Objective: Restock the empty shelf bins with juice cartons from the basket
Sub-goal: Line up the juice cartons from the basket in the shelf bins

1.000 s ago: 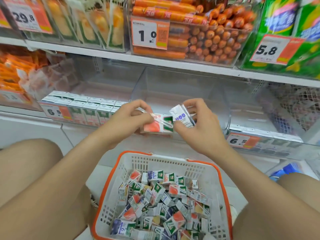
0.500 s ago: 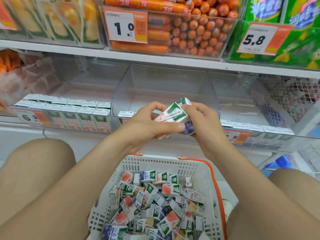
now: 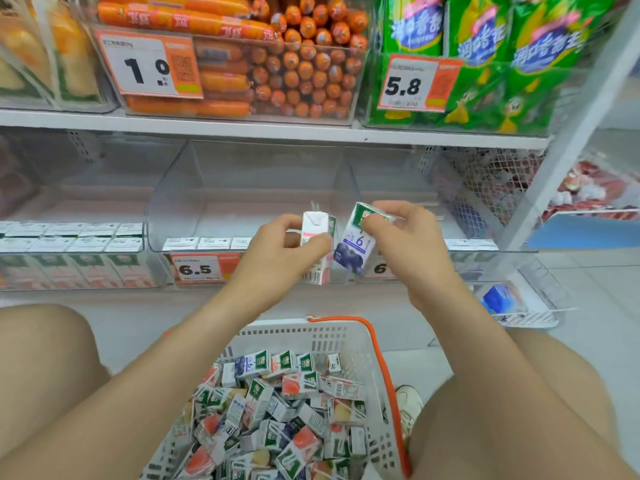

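Observation:
My left hand grips an upright pink-and-white juice carton in front of the middle clear shelf bin. Beside it, my right hand pinches the top of a blue blueberry carton, tilted slightly; the two cartons are a small gap apart. The middle bin holds only a short row of cartons at its front left. Below my arms, the white basket with an orange rim is full of several mixed cartons.
The left bin holds rows of pink cartons. The right bin has a few cartons at its front. Price tags reading 6.5 hang on the bin fronts. Sausages and green packs fill the shelf above. My knees flank the basket.
The two cartons, pressed together half a second ago, are now separated, one in each hand and both turned upright. The view has shifted right and closer to the shelf.

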The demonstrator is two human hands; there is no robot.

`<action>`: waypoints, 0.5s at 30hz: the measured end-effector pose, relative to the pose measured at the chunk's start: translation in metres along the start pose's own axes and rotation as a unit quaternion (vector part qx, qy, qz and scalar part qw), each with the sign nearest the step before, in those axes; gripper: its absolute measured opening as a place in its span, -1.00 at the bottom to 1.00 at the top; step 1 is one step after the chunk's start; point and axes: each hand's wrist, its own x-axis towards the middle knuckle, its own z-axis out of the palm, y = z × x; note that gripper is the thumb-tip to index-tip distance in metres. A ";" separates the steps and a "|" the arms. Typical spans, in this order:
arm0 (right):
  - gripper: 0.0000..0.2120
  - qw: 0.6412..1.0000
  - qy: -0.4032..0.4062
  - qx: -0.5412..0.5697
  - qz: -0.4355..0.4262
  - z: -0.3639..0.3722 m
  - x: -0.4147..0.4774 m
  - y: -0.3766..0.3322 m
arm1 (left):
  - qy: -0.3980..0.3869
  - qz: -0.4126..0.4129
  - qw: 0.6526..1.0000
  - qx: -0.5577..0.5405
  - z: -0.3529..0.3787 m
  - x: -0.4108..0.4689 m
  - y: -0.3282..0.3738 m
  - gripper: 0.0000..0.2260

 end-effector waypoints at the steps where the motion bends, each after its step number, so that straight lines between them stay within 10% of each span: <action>1: -0.89 0.999 0.008 -0.025 -0.033 -0.010 0.001 0.000 | 0.002 0.003 1.000 0.012 0.006 0.002 0.002 -0.66; 15: -0.63 0.847 0.068 -0.486 -0.204 -0.175 0.103 0.051 | -0.052 0.199 0.963 0.176 0.114 0.044 0.049 -0.73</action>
